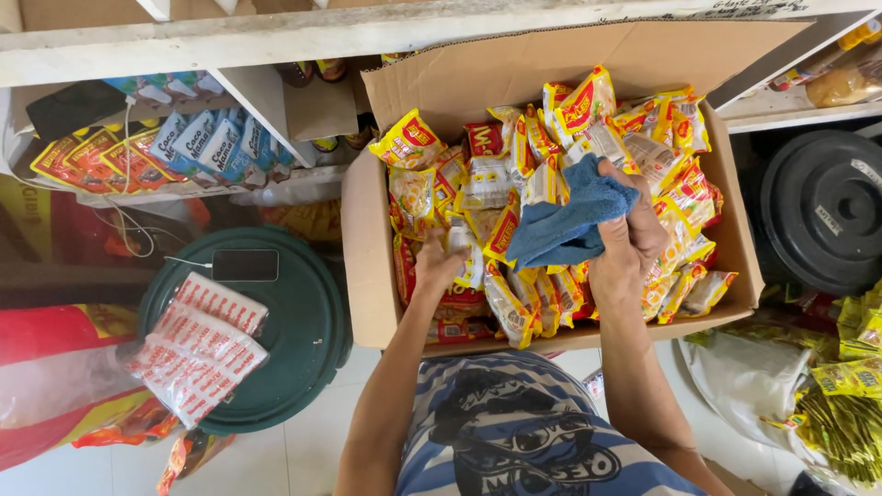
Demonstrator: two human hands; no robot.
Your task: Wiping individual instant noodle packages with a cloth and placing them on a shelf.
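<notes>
Nearest the lens: the person's blue-and-white striped shirt with a dark printed figure (519,432), from which both bare forearms rise into an open brown corrugated cardboard box (367,248).

Right hand (627,246): closed in a fist around a bunched blue terry cloth (568,213). The cloth spills out to the left of the fingers, soft and crumpled, and hangs just above the packets in the middle of the box.

Left hand (435,266): pressed down among the packets at the box's left side, fingers curled; whether it grips a packet cannot be told, as the fingertips are hidden.

Contents: glossy yellow-and-red plastic noodle packets (551,184), flat and pillow-shaped, heaped loosely at all angles to the box walls. The rear flap stands upright against a white wooden shelf (276,37); the near flap hangs by the person's chest.

Surroundings: left of the box, a round dark green plastic lid (303,331) carries a black phone (244,265) on a white cable and red-and-white printed sachet packs (197,354). Right of the box, a black round disc (822,211) stands just beside its wall.

Clearance: a narrow gap between box and green lid; pale tiled floor (303,459) shows below it.
</notes>
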